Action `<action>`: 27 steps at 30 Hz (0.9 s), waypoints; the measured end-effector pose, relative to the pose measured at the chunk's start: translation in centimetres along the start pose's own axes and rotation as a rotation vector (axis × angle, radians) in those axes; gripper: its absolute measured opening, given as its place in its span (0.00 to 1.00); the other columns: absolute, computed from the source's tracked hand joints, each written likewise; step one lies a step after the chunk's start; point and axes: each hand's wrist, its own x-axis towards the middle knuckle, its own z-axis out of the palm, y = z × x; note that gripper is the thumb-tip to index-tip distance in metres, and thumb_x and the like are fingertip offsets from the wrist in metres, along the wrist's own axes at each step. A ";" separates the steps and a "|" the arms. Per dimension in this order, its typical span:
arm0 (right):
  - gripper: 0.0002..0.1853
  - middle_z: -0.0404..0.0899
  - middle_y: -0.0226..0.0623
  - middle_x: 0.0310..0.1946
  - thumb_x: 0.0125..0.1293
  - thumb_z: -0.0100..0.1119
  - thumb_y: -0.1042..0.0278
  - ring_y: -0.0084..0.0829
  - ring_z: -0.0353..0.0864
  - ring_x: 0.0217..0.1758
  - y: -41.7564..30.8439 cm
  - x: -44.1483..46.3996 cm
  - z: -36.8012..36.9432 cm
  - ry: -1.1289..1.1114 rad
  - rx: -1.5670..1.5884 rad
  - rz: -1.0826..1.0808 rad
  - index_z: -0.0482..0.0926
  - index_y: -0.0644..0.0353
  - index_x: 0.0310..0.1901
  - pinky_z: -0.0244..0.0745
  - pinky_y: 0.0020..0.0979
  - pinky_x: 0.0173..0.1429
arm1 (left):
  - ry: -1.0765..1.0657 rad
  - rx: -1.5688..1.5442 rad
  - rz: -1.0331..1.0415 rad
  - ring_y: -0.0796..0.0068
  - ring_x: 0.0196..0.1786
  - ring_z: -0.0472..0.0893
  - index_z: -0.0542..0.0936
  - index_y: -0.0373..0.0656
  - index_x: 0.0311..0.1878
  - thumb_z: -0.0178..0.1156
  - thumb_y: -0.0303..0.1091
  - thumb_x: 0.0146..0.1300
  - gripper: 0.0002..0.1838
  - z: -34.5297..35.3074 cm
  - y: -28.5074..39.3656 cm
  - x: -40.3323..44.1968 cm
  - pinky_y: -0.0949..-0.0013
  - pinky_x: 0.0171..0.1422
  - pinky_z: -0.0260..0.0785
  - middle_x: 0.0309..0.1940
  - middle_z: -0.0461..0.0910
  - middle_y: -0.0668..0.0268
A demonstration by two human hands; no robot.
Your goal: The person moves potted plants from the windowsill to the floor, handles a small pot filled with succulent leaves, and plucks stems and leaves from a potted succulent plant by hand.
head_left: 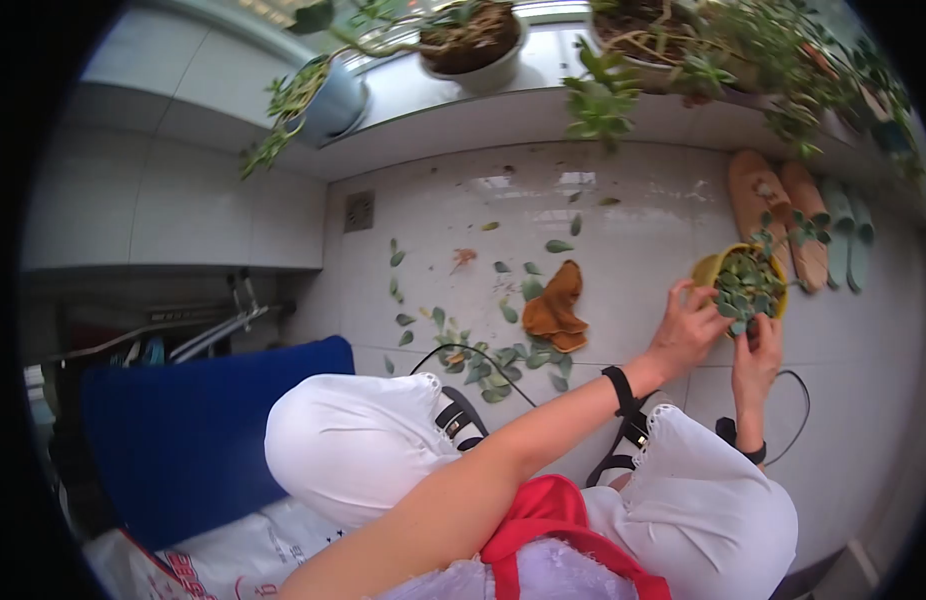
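The yellow pot [712, 268], near the peach slippers [758, 190], contains a succulent [749, 292]. Left hand [689, 327] and right hand [760, 362] meet its leaves, fingers curled; pinching cannot be confirmed. The white ledge pot [485, 74] contains soil [470, 36].

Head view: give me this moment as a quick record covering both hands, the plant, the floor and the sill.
left hand: at the left side of a round yellow pot, fingers by the leaves
right hand: at the pot's near side, fingertips at the leaves
plant: thick-leaved green succulent, in the pot
floor: scattered loose green leaves; crumpled brown fabric-like piece
slippers: orange-pink pair, pale green pair
sill: light-blue pot, other potted plants
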 end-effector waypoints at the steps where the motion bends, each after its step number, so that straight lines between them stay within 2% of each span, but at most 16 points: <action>1: 0.19 0.74 0.38 0.39 0.62 0.62 0.80 0.32 0.76 0.33 0.0 0.0 0.0 0.000 -0.025 0.012 0.77 0.65 0.56 0.72 0.30 0.37 | 0.007 0.006 0.008 0.66 0.60 0.75 0.85 0.51 0.45 0.64 0.30 0.54 0.14 0.1 -0.1 -0.2 0.45 0.71 0.53 0.44 0.82 0.73; 4: 0.21 0.72 0.34 0.37 0.62 0.62 0.80 0.27 0.72 0.31 -0.4 -0.1 0.0 0.037 0.056 0.045 0.76 0.64 0.58 0.71 0.27 0.36 | 0.006 0.012 0.052 0.68 0.60 0.75 0.85 0.50 0.45 0.63 0.30 0.55 0.13 -0.2 -0.3 -0.5 0.48 0.73 0.55 0.48 0.83 0.75; 8: 0.20 0.69 0.29 0.35 0.64 0.61 0.80 0.21 0.66 0.30 -2.2 -0.4 -0.6 0.109 0.048 0.050 0.76 0.62 0.58 0.67 0.24 0.36 | -0.021 0.033 0.125 0.67 0.61 0.75 0.85 0.49 0.46 0.63 0.29 0.54 0.14 -1.0 -0.5 -0.6 0.49 0.72 0.57 0.50 0.82 0.74; 13: 0.20 0.69 0.29 0.36 0.68 0.57 0.78 0.21 0.67 0.32 -1.1 -1.1 -1.7 0.182 0.096 0.121 0.73 0.60 0.61 0.68 0.24 0.37 | -0.051 0.013 0.112 0.65 0.63 0.73 0.84 0.49 0.48 0.62 0.26 0.52 0.18 -1.9 -1.0 -0.8 0.50 0.72 0.58 0.52 0.81 0.71; 16: 0.19 0.70 0.29 0.38 0.70 0.56 0.76 0.21 0.69 0.34 1.4 -1.4 -1.8 0.229 0.139 0.156 0.71 0.59 0.62 0.69 0.24 0.39 | 0.013 0.001 0.048 0.63 0.61 0.74 0.83 0.48 0.50 0.62 0.25 0.51 0.20 -2.9 -1.8 -0.6 0.50 0.71 0.59 0.50 0.80 0.69; 21: 0.21 0.76 0.34 0.49 0.74 0.52 0.68 0.23 0.76 0.37 4.6 -0.8 -2.0 0.231 0.330 0.319 0.68 0.60 0.66 0.75 0.25 0.40 | 0.119 0.000 -0.167 0.60 0.53 0.76 0.82 0.47 0.51 0.60 0.24 0.57 0.17 -3.6 -4.2 0.4 0.54 0.65 0.63 0.50 0.81 0.65; 23: 0.22 0.78 0.36 0.54 0.77 0.49 0.63 0.25 0.80 0.38 5.3 -0.7 -1.9 0.182 0.510 0.401 0.67 0.60 0.68 0.78 0.27 0.41 | 0.031 -0.123 -0.333 0.60 0.53 0.78 0.80 0.43 0.56 0.60 0.28 0.64 0.16 -3.3 -5.6 0.5 0.57 0.66 0.64 0.51 0.81 0.62; 26: 0.25 0.78 0.38 0.57 0.79 0.44 0.55 0.27 0.84 0.40 5.3 -0.2 -2.3 -0.061 0.711 0.569 0.67 0.59 0.70 0.80 0.28 0.43 | -0.174 -0.609 -0.691 0.59 0.57 0.77 0.76 0.39 0.62 0.58 0.35 0.69 0.20 -3.4 -6.0 2.0 0.58 0.66 0.63 0.53 0.80 0.59; 27: 0.25 0.79 0.37 0.56 0.79 0.43 0.54 0.28 0.84 0.41 4.8 -0.1 -2.6 -0.063 0.739 0.573 0.66 0.59 0.70 0.81 0.28 0.44 | -0.216 -0.648 -0.693 0.59 0.58 0.77 0.75 0.39 0.64 0.55 0.38 0.71 0.21 -2.8 -5.9 2.4 0.58 0.67 0.64 0.55 0.79 0.57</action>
